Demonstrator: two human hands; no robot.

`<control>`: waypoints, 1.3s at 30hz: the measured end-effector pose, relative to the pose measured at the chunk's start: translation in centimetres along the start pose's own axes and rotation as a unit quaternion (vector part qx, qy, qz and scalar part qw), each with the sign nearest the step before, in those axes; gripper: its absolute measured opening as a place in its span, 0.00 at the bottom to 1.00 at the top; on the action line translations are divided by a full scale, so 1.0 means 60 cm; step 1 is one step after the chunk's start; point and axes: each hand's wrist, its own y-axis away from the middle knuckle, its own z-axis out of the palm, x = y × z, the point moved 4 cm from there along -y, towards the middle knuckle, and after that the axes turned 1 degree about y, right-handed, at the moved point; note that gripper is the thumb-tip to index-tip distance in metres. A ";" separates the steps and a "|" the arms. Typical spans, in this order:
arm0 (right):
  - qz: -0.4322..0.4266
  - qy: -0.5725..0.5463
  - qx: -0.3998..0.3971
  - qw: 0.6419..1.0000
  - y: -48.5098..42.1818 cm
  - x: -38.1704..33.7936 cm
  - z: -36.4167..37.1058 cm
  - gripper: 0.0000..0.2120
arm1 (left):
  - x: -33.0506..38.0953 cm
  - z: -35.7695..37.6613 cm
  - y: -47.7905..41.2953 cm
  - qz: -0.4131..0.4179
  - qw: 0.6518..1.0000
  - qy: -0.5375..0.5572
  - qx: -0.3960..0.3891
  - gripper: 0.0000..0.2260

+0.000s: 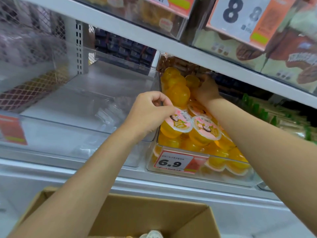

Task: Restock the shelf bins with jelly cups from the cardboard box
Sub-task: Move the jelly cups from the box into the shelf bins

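Note:
A clear shelf bin [197, 176] with a 6.9 price tag [173, 162] is heaped with orange jelly cups [178, 93] that have pink printed lids. My left hand [149, 112] pinches the lid edge of one jelly cup [178, 121] at the bin's left wall. My right hand [206, 90] reaches deep to the back of the bin, fingers among the rear cups; whether it holds one is hidden. The open cardboard box [151, 215] sits below at the bottom edge, with a cup lid [152, 235] showing inside.
A wide clear bin [77, 107] stands left of the jelly bin. The shelf above [154, 38] hangs low over the bins and carries boxed snacks and a large 8 price sign [236, 12]. Green packets [267, 115] fill the bin to the right.

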 end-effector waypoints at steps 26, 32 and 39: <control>-0.149 0.070 0.033 0.986 0.094 0.010 -0.048 0.13 | 0.016 0.002 0.016 0.021 0.999 -0.021 0.022 0.02; -0.185 0.026 0.054 0.981 0.198 0.023 -0.083 0.07 | 0.035 -0.007 0.048 0.047 0.991 -0.076 0.102 0.03; -0.228 -0.063 0.072 0.969 0.326 0.019 -0.088 0.05 | 0.056 -0.018 0.156 0.008 0.975 -0.188 0.117 0.07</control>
